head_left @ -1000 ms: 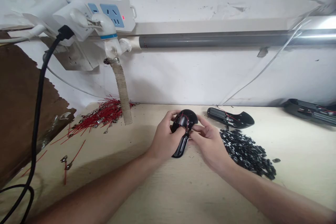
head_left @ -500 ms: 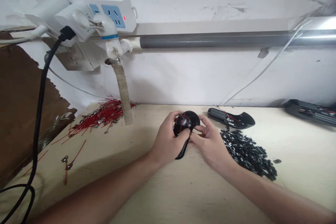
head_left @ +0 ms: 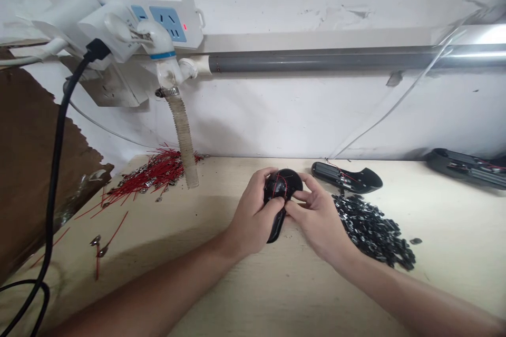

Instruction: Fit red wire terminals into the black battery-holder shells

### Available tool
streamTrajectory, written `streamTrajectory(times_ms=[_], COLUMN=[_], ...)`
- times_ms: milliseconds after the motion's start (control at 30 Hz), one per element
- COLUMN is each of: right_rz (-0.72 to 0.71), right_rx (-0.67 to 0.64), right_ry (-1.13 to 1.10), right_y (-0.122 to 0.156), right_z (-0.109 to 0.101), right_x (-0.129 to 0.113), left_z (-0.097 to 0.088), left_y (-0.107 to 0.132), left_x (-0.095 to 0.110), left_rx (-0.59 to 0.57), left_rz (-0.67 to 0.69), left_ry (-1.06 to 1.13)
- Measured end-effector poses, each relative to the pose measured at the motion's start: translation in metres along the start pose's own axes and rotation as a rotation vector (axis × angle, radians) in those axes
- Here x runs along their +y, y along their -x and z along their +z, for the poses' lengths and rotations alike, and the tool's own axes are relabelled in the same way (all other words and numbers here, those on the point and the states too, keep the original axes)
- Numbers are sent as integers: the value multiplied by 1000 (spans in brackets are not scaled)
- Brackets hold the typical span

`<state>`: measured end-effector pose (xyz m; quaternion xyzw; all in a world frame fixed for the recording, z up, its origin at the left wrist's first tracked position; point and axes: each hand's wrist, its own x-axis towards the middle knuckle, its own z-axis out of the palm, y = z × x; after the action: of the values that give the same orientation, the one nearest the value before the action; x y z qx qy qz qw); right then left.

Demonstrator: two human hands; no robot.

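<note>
Both hands hold one glossy black plastic shell (head_left: 281, 185) with a round head, a narrow handle and thin red wires across it, just above the pale wooden bench (head_left: 205, 231). My left hand (head_left: 253, 216) wraps the head from the left, thumb pressed on top. My right hand (head_left: 316, 216) pinches the shell's right side near the neck with thumb and fingers. The handle points down toward me between the two hands.
A heap of small black parts (head_left: 373, 229) lies just right of my right hand. A second black shell (head_left: 348, 178) lies behind it, another (head_left: 468, 167) at far right. Red wires with terminals (head_left: 152, 171) are piled at back left beside a ribbed hose (head_left: 184, 137). A power strip (head_left: 130, 18) and black cable (head_left: 55, 168) hang left.
The shell and both hands have shifted slightly right and the shell has turned a little in the grip. Nothing else on the bench has moved.
</note>
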<state>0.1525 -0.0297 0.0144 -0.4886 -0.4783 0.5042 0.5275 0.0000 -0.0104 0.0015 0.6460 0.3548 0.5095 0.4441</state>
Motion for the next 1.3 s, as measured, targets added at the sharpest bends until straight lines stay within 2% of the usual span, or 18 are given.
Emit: streamTrajectory(times_ms=[233,367,467,600,767,933,1100,1300], right_rz=[-11,-34,-73,-122,-106,-226,-316,-330], right_rx=[-46,-98,-148,-170,-220,-328,-261,-223], right_ry=[-120,-244,-254,-149,31,46,197,192], right_y=[-2,-3,-3,-2,5,7,7,12], right_z=[2,-1,-5,-9,-8,-1,2,4], right_x=[4,8,12,16,12,14,19,12], left_z=[0,-1,-1,-1,0,3,6,10], left_y=[-8,-9,-8,-8,-9,-9,-7,-4], left_x=[0,-1,0,0,-5,-4,3,3], left_rx=[62,111,87,102,134,180,218,245], left_rz=[-222,-188,-158,-137,-114,-124,-170,-189], left_ry=[233,181,107,19,36,97,105,71])
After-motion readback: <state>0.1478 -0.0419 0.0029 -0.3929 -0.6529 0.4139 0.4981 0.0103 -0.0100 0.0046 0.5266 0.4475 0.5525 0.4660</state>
